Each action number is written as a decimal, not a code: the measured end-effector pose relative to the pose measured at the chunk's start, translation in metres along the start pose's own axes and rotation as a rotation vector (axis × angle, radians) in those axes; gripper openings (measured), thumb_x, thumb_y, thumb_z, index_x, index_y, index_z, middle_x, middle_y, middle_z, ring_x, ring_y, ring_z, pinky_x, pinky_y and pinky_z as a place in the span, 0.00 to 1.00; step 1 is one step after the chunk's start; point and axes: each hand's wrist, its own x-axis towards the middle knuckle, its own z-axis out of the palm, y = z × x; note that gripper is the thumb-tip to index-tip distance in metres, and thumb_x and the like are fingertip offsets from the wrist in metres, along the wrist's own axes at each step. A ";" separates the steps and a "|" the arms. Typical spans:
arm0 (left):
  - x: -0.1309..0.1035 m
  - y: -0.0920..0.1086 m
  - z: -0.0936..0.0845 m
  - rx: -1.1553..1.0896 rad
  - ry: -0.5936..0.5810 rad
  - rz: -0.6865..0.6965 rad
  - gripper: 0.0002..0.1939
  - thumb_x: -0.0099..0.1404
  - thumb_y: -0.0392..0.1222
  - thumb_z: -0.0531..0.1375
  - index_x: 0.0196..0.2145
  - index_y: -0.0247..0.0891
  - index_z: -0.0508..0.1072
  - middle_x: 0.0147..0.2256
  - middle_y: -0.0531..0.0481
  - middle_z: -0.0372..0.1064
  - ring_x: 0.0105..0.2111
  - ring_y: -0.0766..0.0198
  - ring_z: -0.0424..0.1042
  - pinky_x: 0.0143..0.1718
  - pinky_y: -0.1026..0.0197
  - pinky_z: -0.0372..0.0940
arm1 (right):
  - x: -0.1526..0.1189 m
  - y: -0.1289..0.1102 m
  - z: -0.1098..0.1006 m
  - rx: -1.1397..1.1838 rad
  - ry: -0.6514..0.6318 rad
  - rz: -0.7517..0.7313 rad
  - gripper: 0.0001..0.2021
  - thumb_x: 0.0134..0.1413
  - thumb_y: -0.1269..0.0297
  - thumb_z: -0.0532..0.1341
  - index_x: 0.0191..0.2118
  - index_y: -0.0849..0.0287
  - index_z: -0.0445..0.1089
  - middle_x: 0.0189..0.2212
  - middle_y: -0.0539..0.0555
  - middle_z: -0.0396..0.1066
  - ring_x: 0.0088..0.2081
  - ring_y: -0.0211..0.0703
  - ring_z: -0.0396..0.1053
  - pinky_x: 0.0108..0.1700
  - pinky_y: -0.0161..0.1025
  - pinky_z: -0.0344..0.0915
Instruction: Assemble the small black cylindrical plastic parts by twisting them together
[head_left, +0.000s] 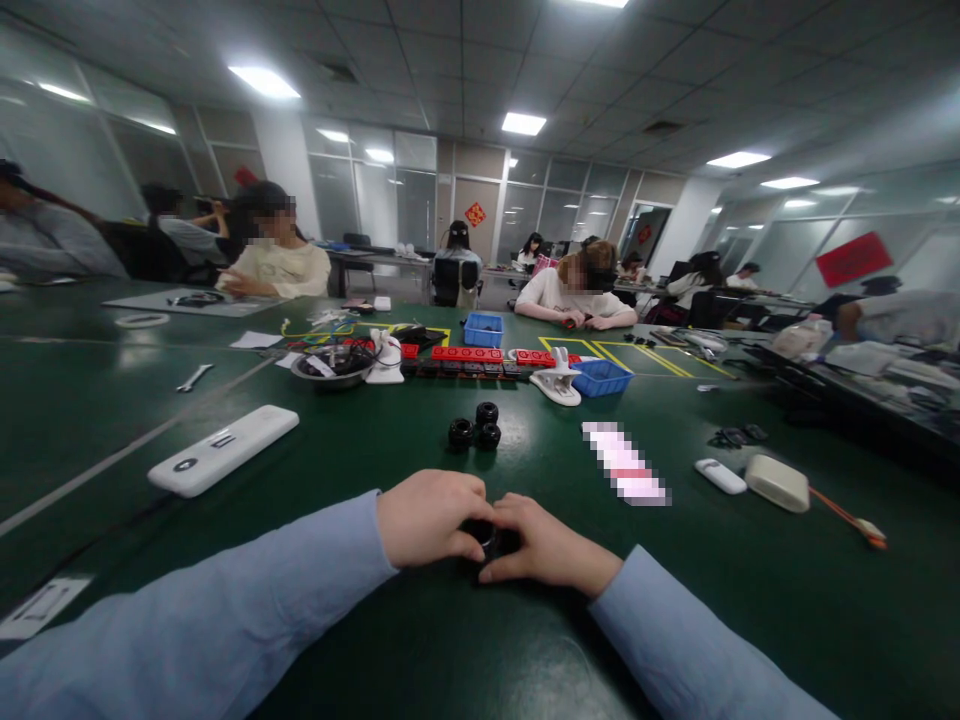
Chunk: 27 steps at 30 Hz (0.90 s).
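Close in front of me, my left hand (433,516) and my right hand (541,545) meet over the green table. Between their fingertips is a small black tyre (489,546), mostly covered by the fingers. Both hands are closed around it, the left from its left side and the right from its right. Just beyond them, three similar black tyres stand in a tight cluster: a left one (460,433), a rear one (487,413) and a right one (490,436).
A white oblong device (225,450) lies left, near a wrench (195,378). Ahead are a metal bowl (334,378), red blocks (466,354), a white clamp (559,380) and blue baskets (602,378). A blurred phone-like rectangle (626,463) and beige case (778,483) lie right. People sit around.
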 end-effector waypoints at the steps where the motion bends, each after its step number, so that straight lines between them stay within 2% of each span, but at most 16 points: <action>1: 0.000 0.002 0.000 0.016 0.007 -0.021 0.17 0.57 0.46 0.62 0.45 0.44 0.71 0.37 0.51 0.68 0.37 0.61 0.69 0.34 0.64 0.61 | 0.000 0.000 0.000 0.004 0.002 0.003 0.23 0.40 0.55 0.68 0.46 0.54 0.70 0.33 0.51 0.69 0.37 0.44 0.63 0.39 0.38 0.57; 8: -0.001 0.025 0.002 0.157 0.022 -0.214 0.16 0.58 0.50 0.60 0.39 0.36 0.73 0.35 0.46 0.69 0.35 0.56 0.70 0.34 0.58 0.63 | 0.000 0.005 0.005 -0.002 0.032 -0.006 0.16 0.40 0.54 0.68 0.33 0.60 0.71 0.29 0.50 0.69 0.35 0.42 0.63 0.37 0.36 0.56; 14: 0.004 0.040 0.016 0.250 0.052 -0.349 0.19 0.59 0.51 0.59 0.37 0.30 0.71 0.35 0.41 0.69 0.35 0.52 0.70 0.33 0.55 0.64 | 0.001 0.004 0.006 -0.035 0.039 -0.012 0.16 0.39 0.55 0.68 0.31 0.60 0.71 0.28 0.49 0.69 0.32 0.40 0.62 0.36 0.35 0.55; 19: 0.007 0.042 0.019 0.242 0.060 -0.414 0.20 0.59 0.52 0.58 0.36 0.28 0.71 0.34 0.40 0.69 0.35 0.52 0.70 0.33 0.55 0.64 | 0.001 0.003 0.006 -0.055 0.051 0.009 0.15 0.37 0.55 0.69 0.27 0.61 0.69 0.26 0.48 0.67 0.30 0.38 0.60 0.33 0.34 0.54; 27: 0.009 0.040 0.027 0.268 0.187 -0.457 0.25 0.58 0.60 0.55 0.33 0.31 0.71 0.31 0.42 0.69 0.32 0.52 0.70 0.32 0.55 0.63 | 0.001 0.003 0.006 -0.062 0.063 0.011 0.16 0.36 0.56 0.69 0.23 0.61 0.66 0.23 0.47 0.63 0.29 0.37 0.59 0.32 0.33 0.54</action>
